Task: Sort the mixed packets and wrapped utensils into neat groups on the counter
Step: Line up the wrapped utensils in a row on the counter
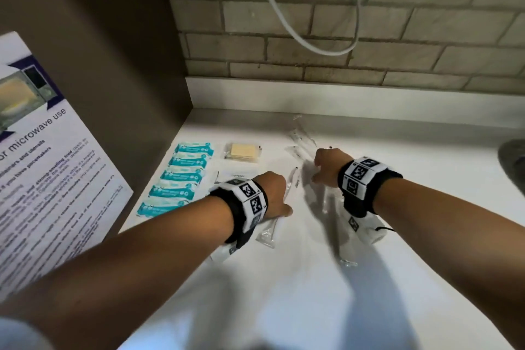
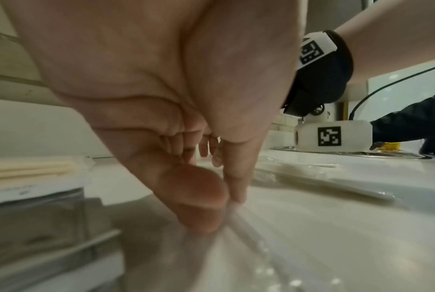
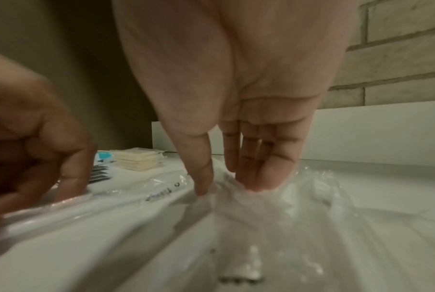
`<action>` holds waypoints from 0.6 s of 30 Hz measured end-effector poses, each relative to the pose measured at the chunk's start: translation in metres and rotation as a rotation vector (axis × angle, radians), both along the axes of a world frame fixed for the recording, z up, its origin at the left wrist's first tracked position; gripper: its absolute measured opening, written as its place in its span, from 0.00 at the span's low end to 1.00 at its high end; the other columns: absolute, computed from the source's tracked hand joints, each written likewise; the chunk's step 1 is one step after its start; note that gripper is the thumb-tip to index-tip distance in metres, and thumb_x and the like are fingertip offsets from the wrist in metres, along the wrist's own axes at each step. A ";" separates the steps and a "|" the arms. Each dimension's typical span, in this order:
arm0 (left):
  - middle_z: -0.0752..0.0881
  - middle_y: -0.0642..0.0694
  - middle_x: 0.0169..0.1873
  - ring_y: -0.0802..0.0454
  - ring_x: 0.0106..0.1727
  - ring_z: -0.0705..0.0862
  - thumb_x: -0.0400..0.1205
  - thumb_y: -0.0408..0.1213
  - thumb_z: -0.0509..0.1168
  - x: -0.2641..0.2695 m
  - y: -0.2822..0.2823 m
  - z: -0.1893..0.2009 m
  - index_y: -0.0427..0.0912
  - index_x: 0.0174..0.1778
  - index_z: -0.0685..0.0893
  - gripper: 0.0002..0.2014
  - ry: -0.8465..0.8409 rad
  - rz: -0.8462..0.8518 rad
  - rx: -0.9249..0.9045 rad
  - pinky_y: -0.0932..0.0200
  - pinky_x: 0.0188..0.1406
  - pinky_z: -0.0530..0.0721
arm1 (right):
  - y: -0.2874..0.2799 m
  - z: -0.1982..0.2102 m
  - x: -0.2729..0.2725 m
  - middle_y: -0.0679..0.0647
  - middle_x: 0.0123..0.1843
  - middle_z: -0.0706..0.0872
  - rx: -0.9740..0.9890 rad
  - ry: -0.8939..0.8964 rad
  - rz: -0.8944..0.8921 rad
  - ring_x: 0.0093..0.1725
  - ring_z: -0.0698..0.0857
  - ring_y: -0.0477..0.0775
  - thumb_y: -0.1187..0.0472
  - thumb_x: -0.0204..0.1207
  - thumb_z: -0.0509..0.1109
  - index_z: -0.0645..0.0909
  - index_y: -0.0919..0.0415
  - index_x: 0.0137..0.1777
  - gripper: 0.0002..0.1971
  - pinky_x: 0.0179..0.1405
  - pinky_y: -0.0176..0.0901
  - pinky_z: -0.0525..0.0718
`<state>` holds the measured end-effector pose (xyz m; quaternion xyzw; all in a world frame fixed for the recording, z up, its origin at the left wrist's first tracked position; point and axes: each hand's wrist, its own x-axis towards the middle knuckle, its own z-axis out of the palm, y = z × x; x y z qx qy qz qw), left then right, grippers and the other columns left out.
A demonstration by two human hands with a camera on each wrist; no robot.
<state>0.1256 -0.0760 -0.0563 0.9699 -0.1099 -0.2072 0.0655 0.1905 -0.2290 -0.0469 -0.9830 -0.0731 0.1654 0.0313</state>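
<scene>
The left hand has its thumb and forefinger fingers closed in a pinch on 1 wrapped utensil, a long slim piece in clear crinkly film, pressed low against the white tabletop; the grip near one end looks meant to drag or swing it into line. The right hand reaches down with fingers nearly straight, tips sunk into a loose heap of wrapped utensils whose shiny film bunches and catches the light; it seems to press or rake them together, and no curled grasp shows.

Both hands work side by side in the middle, so the long sleeves appear to be the group in hand. The sleeves are slippery, light and likely to slide over each other.

To the left, 5 teal packets lie in a tidy overlapping column, flat and glossy. Beside them sits a squared stack of pale yellow packets, and nearer, a flat white packet with black print, partly hidden by the left wrist. A tiled wall backs the tabletop.
</scene>
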 end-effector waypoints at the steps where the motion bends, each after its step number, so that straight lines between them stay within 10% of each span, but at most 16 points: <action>1: 0.84 0.38 0.34 0.38 0.40 0.86 0.78 0.50 0.70 0.000 -0.003 -0.001 0.33 0.42 0.84 0.19 0.009 0.012 -0.005 0.58 0.29 0.74 | -0.001 -0.001 0.000 0.61 0.63 0.84 0.002 -0.011 -0.008 0.61 0.85 0.63 0.55 0.73 0.73 0.77 0.62 0.67 0.24 0.56 0.49 0.85; 6: 0.80 0.45 0.23 0.43 0.31 0.85 0.76 0.40 0.70 0.007 -0.010 -0.002 0.39 0.26 0.79 0.15 0.021 0.171 -0.061 0.59 0.31 0.80 | -0.006 0.004 0.003 0.60 0.63 0.84 0.075 -0.020 -0.028 0.61 0.85 0.62 0.58 0.75 0.70 0.79 0.64 0.65 0.20 0.55 0.47 0.85; 18: 0.82 0.48 0.17 0.51 0.21 0.83 0.74 0.40 0.72 0.031 -0.005 0.010 0.40 0.25 0.81 0.14 -0.038 0.428 -0.068 0.63 0.22 0.77 | 0.024 -0.015 -0.046 0.62 0.63 0.82 0.343 0.001 -0.080 0.62 0.83 0.63 0.62 0.78 0.68 0.68 0.67 0.66 0.20 0.49 0.46 0.78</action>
